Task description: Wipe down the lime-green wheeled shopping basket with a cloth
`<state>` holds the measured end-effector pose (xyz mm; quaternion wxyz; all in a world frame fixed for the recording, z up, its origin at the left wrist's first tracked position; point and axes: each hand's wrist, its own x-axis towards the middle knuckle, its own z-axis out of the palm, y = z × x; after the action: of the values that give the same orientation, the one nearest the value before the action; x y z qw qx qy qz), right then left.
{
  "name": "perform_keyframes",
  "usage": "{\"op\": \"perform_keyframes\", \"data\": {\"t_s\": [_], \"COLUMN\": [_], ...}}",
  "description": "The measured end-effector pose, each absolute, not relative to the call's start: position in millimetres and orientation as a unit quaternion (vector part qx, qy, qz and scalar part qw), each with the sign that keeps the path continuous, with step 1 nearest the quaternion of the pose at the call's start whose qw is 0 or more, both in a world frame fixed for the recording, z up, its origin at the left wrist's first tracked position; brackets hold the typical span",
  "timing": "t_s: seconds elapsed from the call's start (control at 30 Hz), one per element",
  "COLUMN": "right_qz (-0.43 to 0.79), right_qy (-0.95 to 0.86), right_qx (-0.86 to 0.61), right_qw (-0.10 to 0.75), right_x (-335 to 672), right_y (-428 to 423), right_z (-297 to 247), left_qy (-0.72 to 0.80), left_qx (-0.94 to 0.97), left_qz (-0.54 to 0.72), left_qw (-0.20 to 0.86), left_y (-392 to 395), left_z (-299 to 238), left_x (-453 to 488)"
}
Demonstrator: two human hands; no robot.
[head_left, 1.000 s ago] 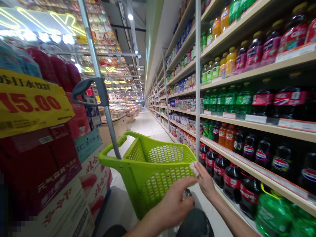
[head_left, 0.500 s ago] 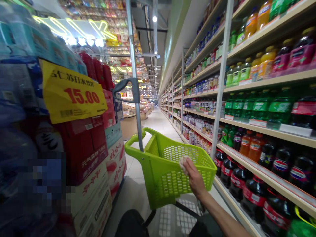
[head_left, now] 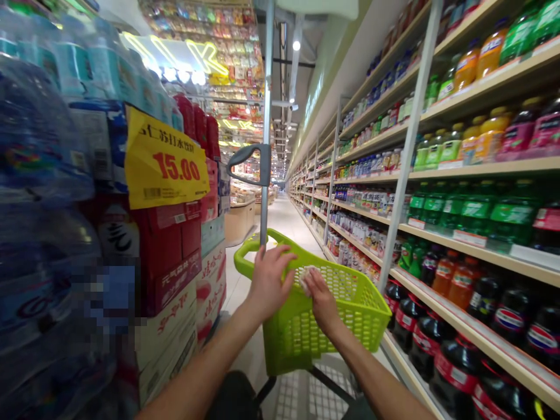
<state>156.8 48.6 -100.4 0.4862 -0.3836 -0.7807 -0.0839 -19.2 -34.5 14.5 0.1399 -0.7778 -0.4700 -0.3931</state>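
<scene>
A lime-green plastic shopping cart (head_left: 293, 332) stands right in front of me, its side wall pierced with rows of holes. My right hand (head_left: 322, 300) is closed on a crumpled white cloth (head_left: 306, 281) at the upper rim of the near side. To its left, my left hand (head_left: 271, 281) is in front of the cart's handle end, fingers apart and bent, with nothing visible in them. Whether its fingertips touch the cart I cannot tell. A grey metal pole (head_left: 266, 93) with a dark grey grip (head_left: 262, 166) rises from the handle end.
Shelves of drink bottles (head_left: 485, 201) line the right side, with large cola bottles (head_left: 455, 361) at the bottom. Stacked drink cartons (head_left: 168, 256) and wrapped bottles (head_left: 35, 128) crowd the left, bearing a yellow price sign (head_left: 166, 166). A tiled aisle (head_left: 284, 216) runs ahead.
My left hand has come into view and reached the cart's handle end. My right hand has slid left along the rim with the cloth. The view has shifted slightly left.
</scene>
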Motion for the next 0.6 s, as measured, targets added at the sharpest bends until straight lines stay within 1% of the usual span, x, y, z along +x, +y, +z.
{"op": "perform_keyframes", "data": {"t_s": [0.07, 0.17, 0.27, 0.37, 0.43, 0.5, 0.6], "right_qz": [-0.086, -0.087, -0.106, -0.104, -0.097, -0.091, -0.080], "right_qy": [-0.789, -0.798, -0.753, -0.700, -0.701, -0.722, -0.770], "right_qx": [-0.397, -0.428, -0.481, -0.526, -0.528, -0.506, -0.420], "right_qw": [0.460, 0.414, 0.437, 0.472, 0.470, 0.463, 0.474], "right_x": [147.4, 170.2, 225.5, 247.1, 218.1, 163.2, 84.3], "right_y": [59.1, 62.5, 58.2, 59.7, 67.2, 76.0, 80.4], "right_z": [-102.4, -126.6, -145.7, -141.2, -130.9, -119.6, -103.3], "left_qy": [-0.532, -0.611, -0.631, -0.622, -0.616, -0.613, -0.605], "left_qx": [-0.721, -0.686, -0.704, -0.728, -0.735, -0.739, -0.749], "left_qz": [-0.410, -0.357, -0.282, -0.240, -0.235, -0.232, -0.220], "left_qw": [0.170, 0.170, 0.162, 0.161, 0.159, 0.155, 0.156], "left_y": [-6.5, 16.2, 27.2, 30.5, 29.0, 25.5, 19.3], "left_z": [32.0, 10.4, -21.5, -34.3, -34.1, -31.6, -28.2], "left_x": [-37.2, -65.7, -83.3, -84.3, -79.6, -74.6, -71.0]}}
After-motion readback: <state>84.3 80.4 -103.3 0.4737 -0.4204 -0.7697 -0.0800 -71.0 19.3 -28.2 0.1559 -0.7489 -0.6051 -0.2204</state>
